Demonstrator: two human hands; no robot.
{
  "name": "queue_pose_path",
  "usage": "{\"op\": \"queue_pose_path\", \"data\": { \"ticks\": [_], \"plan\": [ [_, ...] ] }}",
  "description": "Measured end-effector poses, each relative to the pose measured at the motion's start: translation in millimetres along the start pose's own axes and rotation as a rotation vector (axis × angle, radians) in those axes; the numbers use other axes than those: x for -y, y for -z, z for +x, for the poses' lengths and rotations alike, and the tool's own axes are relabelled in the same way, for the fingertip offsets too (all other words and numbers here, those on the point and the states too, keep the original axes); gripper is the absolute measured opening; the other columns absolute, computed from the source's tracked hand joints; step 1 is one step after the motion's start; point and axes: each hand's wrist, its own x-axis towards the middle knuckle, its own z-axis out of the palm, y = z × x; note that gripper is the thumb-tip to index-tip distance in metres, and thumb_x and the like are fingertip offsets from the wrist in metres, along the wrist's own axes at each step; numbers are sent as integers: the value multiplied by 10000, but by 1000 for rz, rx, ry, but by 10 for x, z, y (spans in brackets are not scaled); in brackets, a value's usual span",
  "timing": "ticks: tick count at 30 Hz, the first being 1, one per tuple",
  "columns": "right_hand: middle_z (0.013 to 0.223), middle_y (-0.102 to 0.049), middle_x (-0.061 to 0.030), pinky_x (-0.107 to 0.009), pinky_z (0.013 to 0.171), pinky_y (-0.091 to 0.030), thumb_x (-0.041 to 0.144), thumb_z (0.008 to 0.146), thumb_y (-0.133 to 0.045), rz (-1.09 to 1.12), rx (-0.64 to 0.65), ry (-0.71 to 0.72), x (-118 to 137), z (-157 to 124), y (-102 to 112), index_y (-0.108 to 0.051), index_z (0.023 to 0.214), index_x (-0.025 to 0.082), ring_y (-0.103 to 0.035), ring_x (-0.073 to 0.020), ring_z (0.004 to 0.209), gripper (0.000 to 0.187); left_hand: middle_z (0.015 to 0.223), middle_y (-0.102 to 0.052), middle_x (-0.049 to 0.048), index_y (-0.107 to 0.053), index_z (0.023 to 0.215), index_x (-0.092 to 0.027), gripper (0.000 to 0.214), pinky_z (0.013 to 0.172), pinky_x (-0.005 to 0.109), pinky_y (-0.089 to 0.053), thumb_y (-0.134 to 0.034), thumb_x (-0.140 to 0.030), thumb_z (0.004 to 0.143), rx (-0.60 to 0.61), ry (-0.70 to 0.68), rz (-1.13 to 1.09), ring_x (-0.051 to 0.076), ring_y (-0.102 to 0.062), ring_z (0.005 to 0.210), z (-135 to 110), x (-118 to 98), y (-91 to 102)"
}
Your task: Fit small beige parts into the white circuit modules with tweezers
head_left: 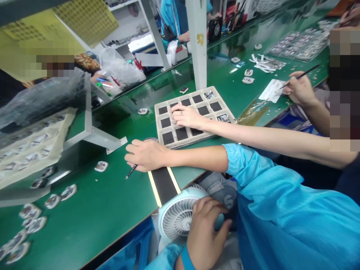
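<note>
"One thin dark tool [131, 171] to log. Where do we have it?"

"In our right hand [147, 155], grip closed round it, over the green table [112, 202], just beside the compartmented tray [158, 122]."

"Our left hand [206, 228]?"

"At the pale-blue fan [171, 221], below the table's edge; we cannot tell whether that grip holds it. Separately: a co-worker's hand [189, 117] over the tray."
</note>
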Motion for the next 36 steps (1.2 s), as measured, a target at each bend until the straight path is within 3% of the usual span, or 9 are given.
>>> {"op": "queue_pose_path", "data": {
  "ticks": [5,8,11,14,17,20,24,30,36],
  "plan": [
    [1036,-672,-77,-339,635,-340,278,1061,-403,-13,-75,-73,-59,14,43,-695,1017,181,-530,-229,970,310,1051,-729,43,-714,1031,-247,140,948,376,-502,-627,-169,953,-73,-69,-9,210,-645,1054,-1,25,103],
    [927,-685,-47,-345,664,-327,304,1055,-414,-23,-149,-152,-141,-3,125,-704,967,185,-542,-213,891,326,941,-751,3,-725,1000,-251,151,835,285,-518,-608,-162,967,-260,-171,23,151,-680,894,-63,52,274],
    [872,-693,-28,-332,681,-315,355,1051,-433,-35,-200,-250,-255,-84,295,-706,903,188,-557,-198,863,353,891,-766,-22,-752,987,-254,136,759,237,-516,-666,-168,928,-544,-244,110,125,-685,779,-216,200,571],
    [869,-698,-29,-317,693,-318,364,1024,-483,-84,-218,-381,-432,-221,525,-683,840,184,-587,-189,876,326,834,-765,-1,-767,862,-218,129,734,262,-512,-680,-295,918,-842,-107,192,162,-690,762,-386,515,977],
    [920,-719,-35,-308,712,-353,361,975,-542,-225,-102,-642,-715,-366,771,-689,925,201,-629,-208,913,222,756,-731,16,-760,799,-196,309,736,307,-492,-643,-467,891,-1007,244,249,204,-667,754,-486,891,1358],
    [998,-743,-97,-325,754,-414,334,949,-564,-339,-2,-874,-1066,-484,1001,-696,1068,191,-668,-276,967,228,638,-646,6,-739,770,-193,399,662,312,-443,-602,-561,840,-1009,467,192,199,-593,661,-504,1145,1556],
    [1053,-748,-176,-349,798,-475,290,949,-573,-409,53,-1007,-1413,-592,1197,-673,1180,131,-699,-325,991,297,666,-651,1,-720,763,-215,418,683,305,-437,-584,-606,820,-934,500,168,199,-600,695,-468,1200,1547],
    [1094,-742,-145,-378,907,-531,312,1006,-578,-415,210,-1059,-1550,-696,1190,-708,1115,146,-700,-278,1057,238,747,-687,-2,-701,776,-262,413,698,310,-434,-544,-636,853,-847,555,279,209,-620,756,-441,1132,1494],
    [1186,-678,-90,-425,945,-581,394,1019,-631,-406,287,-1074,-1609,-749,1123,-654,1221,149,-678,-211,1059,318,780,-700,9,-685,778,-270,390,693,306,-425,-531,-614,876,-817,549,330,213,-615,764,-446,1122,1496]
  ]
}}
